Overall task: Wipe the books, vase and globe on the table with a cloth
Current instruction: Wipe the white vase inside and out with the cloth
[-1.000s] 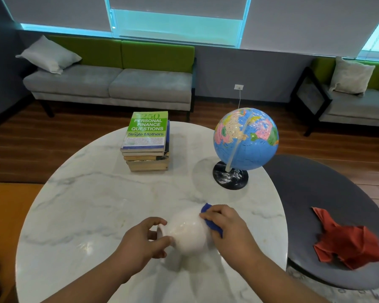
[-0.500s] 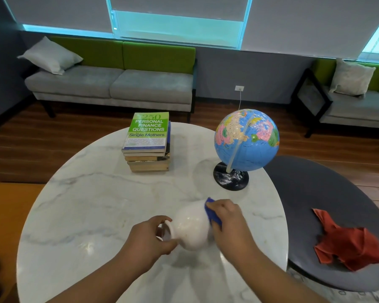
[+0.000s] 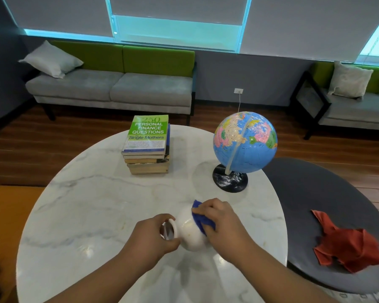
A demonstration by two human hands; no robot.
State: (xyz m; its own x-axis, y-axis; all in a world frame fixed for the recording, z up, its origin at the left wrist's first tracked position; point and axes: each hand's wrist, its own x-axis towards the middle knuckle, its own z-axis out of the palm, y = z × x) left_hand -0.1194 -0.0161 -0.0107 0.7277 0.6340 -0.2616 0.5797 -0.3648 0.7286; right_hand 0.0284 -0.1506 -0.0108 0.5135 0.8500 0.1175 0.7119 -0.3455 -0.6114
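At the near edge of the marble counter (image 3: 85, 204), in the head view, the white vase (image 3: 190, 234) lies tipped on its side between both hands, mouth turned to the left. Whether its belly rests on the stone or hangs just above it I cannot tell.

The glaze is glossy, so the vase is likely hard ceramic: rigid, slick under a dry palm, breakable if it falls on marble, and light enough for one hand. The narrow neck under the flared rim looks like the safest hold, since the round belly gives little purchase.

The left hand (image 3: 151, 235) has taken that hold, its fingers (image 3: 163, 217) curled round the neck and rim with the thumb beneath. The right hand (image 3: 220, 219) bends its fingers over a folded blue cloth (image 3: 200, 220), gripping it and pressing it to the vase's upper belly.

The books (image 3: 148, 145) and the globe (image 3: 245, 141) stand farther back, well apart from the hands. A red cloth (image 3: 348, 246) lies on the dark side table (image 3: 315, 193).
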